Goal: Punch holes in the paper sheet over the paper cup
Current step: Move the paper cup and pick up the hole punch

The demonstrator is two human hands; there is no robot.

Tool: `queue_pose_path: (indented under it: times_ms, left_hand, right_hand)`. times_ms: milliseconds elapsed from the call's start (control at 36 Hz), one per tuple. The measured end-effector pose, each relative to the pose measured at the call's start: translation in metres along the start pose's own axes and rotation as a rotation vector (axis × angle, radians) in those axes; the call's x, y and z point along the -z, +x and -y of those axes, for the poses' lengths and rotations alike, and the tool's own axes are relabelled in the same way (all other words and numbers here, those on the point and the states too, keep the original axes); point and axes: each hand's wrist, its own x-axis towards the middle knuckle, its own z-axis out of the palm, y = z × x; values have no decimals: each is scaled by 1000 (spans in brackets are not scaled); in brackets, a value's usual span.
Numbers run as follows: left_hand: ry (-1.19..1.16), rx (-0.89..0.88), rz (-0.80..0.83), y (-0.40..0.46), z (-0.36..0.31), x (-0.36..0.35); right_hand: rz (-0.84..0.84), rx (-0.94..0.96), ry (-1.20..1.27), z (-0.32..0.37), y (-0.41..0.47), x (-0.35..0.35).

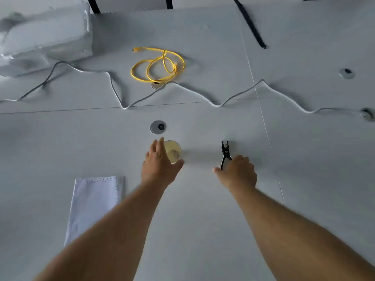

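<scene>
A: Your left hand [160, 166], fingers spread, curls around the paper cup [173, 151] without gripping it; your right hand [238, 172] is closing on the hole punch [225, 154] handles.

B: And the paper sheet [94, 203]?

A: Near left on the table [203, 220], already dotted with holes. Steady the cup first, get a full grip on both handles, then bring the sheet over the rim.
</scene>
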Motion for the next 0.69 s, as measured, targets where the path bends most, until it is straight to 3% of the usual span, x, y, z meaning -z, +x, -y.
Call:
queue_pose_path:
  times_ms: [361,694]
  left_hand:
    - [17,15,-10,-27,6,-13]
    - [121,-149,111,-122,52,-34]
  right_hand:
    - [-26,52,-68,-22,-13,-11]
    - [13,62,-122,-67,-97,-35]
